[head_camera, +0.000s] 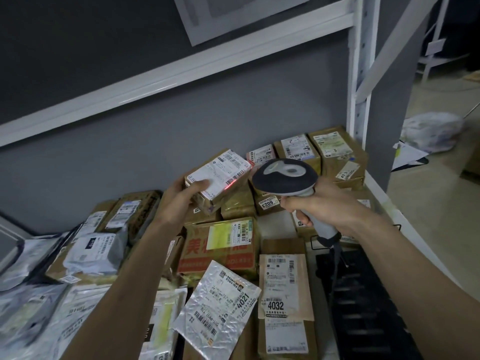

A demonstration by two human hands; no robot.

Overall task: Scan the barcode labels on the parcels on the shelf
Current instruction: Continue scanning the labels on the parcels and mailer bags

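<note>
The left hand (pixel 179 196) grips a small taped parcel (pixel 220 178) raised above the pile, while the right hand (pixel 319 206) clasps the barcode scanner (pixel 285 175) handle, red light on its label

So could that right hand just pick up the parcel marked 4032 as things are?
Probably not yet. The right hand grips the scanner, aimed at the small box the left hand holds. The 4032 parcel lies uncovered on top just below, so only the full grip hinders it.

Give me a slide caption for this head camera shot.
Left hand tilts a small box toward the scanner.
</note>
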